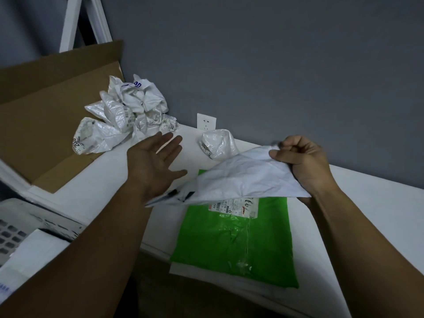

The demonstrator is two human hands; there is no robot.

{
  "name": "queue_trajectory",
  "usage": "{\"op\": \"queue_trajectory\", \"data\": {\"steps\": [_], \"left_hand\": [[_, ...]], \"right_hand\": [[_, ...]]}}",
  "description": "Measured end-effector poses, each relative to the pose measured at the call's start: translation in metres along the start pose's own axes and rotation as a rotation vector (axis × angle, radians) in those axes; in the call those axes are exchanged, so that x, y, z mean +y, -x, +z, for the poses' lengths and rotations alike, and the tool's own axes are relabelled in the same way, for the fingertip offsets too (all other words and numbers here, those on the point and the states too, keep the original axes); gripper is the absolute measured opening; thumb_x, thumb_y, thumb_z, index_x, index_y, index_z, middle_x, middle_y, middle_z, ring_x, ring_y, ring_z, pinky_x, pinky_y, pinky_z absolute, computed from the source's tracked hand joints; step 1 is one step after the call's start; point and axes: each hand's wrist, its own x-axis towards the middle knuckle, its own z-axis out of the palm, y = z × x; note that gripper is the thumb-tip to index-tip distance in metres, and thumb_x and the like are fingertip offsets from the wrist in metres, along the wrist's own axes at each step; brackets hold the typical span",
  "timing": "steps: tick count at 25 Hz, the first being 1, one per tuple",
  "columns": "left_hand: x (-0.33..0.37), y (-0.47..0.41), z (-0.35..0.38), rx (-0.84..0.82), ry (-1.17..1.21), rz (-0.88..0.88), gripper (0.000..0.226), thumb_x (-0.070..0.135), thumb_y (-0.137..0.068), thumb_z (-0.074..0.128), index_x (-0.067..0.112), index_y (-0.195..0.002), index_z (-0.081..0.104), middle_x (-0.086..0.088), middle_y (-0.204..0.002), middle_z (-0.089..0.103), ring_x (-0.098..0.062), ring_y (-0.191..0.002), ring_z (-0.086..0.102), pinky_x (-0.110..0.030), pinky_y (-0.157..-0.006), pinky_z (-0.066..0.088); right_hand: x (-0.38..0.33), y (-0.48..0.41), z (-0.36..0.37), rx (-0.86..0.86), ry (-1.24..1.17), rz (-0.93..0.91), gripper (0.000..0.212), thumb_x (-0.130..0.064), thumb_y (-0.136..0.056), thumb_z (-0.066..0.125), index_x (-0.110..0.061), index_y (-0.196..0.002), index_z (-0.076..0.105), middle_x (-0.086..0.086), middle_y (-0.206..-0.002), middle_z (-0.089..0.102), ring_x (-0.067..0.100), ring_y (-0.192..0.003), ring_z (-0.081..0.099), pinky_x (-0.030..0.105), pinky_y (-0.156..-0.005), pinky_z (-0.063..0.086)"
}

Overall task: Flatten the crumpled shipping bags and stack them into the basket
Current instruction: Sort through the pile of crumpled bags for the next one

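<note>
My right hand (300,161) pinches the upper corner of a wrinkled white shipping bag (241,177) and holds it in the air above the table. My left hand (156,161) is open, palm up, fingers spread, just left of that bag and not touching it. Under the held bag a flattened green shipping bag (234,244) with a label lies on the white table (110,191), on top of a flat white bag (206,274). A pile of crumpled white bags (124,115) sits at the back left. One more crumpled white bag (218,143) lies near the wall. A white basket (25,228) shows at the lower left.
A large sheet of brown cardboard (46,106) leans at the back left under the pile. A grey wall with a white power socket (206,121) runs behind the table. A white ladder-like frame (71,21) stands in the top left corner.
</note>
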Motion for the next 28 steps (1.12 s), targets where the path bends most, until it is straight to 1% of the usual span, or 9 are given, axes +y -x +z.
{"op": "queue_trajectory", "data": {"steps": [2,5,8,11,15,18,23,26,28], "left_hand": [[-0.012,-0.002,-0.001,0.127,-0.255,-0.048,0.014,0.023,-0.096,0.053,0.020,-0.094,0.067,-0.009,-0.117,0.069,-0.024,-0.116,0.056,-0.050,-0.098,0.039],[-0.035,0.000,0.000,0.156,-0.566,-0.347,0.019,0.027,-0.089,0.063,0.012,-0.100,0.061,-0.014,-0.113,0.057,-0.028,-0.094,0.053,-0.034,-0.069,0.047],[-0.043,0.001,0.000,0.095,-0.540,-0.462,0.027,0.021,-0.089,0.065,0.005,-0.109,0.055,-0.016,-0.102,0.054,-0.028,-0.079,0.057,-0.031,-0.057,0.053],[-0.043,-0.007,-0.001,0.069,-0.540,-0.430,0.036,0.008,-0.086,0.069,-0.007,-0.118,0.061,-0.022,-0.109,0.064,-0.030,-0.077,0.062,-0.028,-0.054,0.055],[-0.053,-0.015,-0.005,0.127,-0.487,-0.174,0.025,-0.005,-0.082,0.071,-0.010,-0.106,0.067,-0.025,-0.105,0.067,-0.030,-0.081,0.064,-0.032,-0.062,0.058],[-0.060,-0.021,-0.013,0.212,-0.479,-0.042,0.012,-0.008,-0.086,0.065,0.003,-0.086,0.065,-0.016,-0.094,0.064,-0.025,-0.081,0.059,-0.039,-0.079,0.052],[-0.069,-0.033,-0.017,0.337,-0.558,0.024,0.040,-0.005,-0.085,0.067,0.009,-0.122,0.064,-0.011,-0.110,0.066,-0.029,-0.096,0.065,-0.044,-0.088,0.056],[-0.071,-0.035,-0.016,0.254,-0.660,0.043,0.027,-0.005,-0.083,0.065,0.014,-0.101,0.073,-0.016,-0.106,0.072,-0.039,-0.102,0.067,-0.052,-0.094,0.054],[-0.067,-0.036,-0.014,0.158,-0.706,0.048,0.030,-0.005,-0.080,0.063,0.020,-0.090,0.076,-0.014,-0.102,0.075,-0.037,-0.102,0.068,-0.053,-0.097,0.053]], "right_hand": [[0.001,-0.003,-0.003,-0.025,-0.069,0.007,0.040,0.024,-0.071,0.067,-0.014,-0.075,0.056,-0.004,-0.067,0.056,0.009,-0.057,0.054,0.020,-0.060,0.050],[0.006,-0.005,-0.011,-0.033,0.044,0.111,0.047,0.027,-0.064,0.061,-0.016,-0.083,0.059,0.001,-0.076,0.059,0.017,-0.067,0.059,0.028,-0.067,0.050],[0.007,-0.003,-0.011,0.005,0.243,0.223,0.039,0.014,-0.060,0.057,-0.015,-0.084,0.063,0.007,-0.073,0.059,0.023,-0.067,0.056,0.031,-0.062,0.046],[-0.001,0.001,-0.012,-0.033,0.131,0.286,0.007,-0.008,-0.061,0.064,-0.011,-0.067,0.063,0.009,-0.066,0.056,0.026,-0.063,0.054,0.034,-0.061,0.043],[0.005,0.003,-0.024,0.042,0.547,0.207,0.025,-0.014,-0.078,0.082,-0.002,-0.086,0.060,0.011,-0.074,0.060,0.019,-0.059,0.055,0.021,-0.053,0.045],[0.023,0.005,-0.031,0.052,0.735,0.325,0.035,0.000,-0.078,0.078,-0.003,-0.106,0.057,0.014,-0.095,0.063,0.022,-0.074,0.058,0.029,-0.061,0.049],[0.027,0.004,-0.034,-0.002,0.775,0.435,0.034,0.006,-0.082,0.064,-0.003,-0.113,0.054,0.020,-0.095,0.062,0.026,-0.076,0.059,0.036,-0.060,0.054],[0.028,0.004,-0.036,-0.014,0.680,0.517,0.051,-0.023,-0.084,0.073,0.002,-0.123,0.052,0.020,-0.109,0.066,0.027,-0.087,0.066,0.035,-0.062,0.057],[0.027,0.002,-0.033,0.009,0.796,0.393,0.075,-0.040,-0.081,0.078,-0.006,-0.137,0.042,0.012,-0.127,0.056,0.029,-0.111,0.059,0.042,-0.083,0.055]]}}
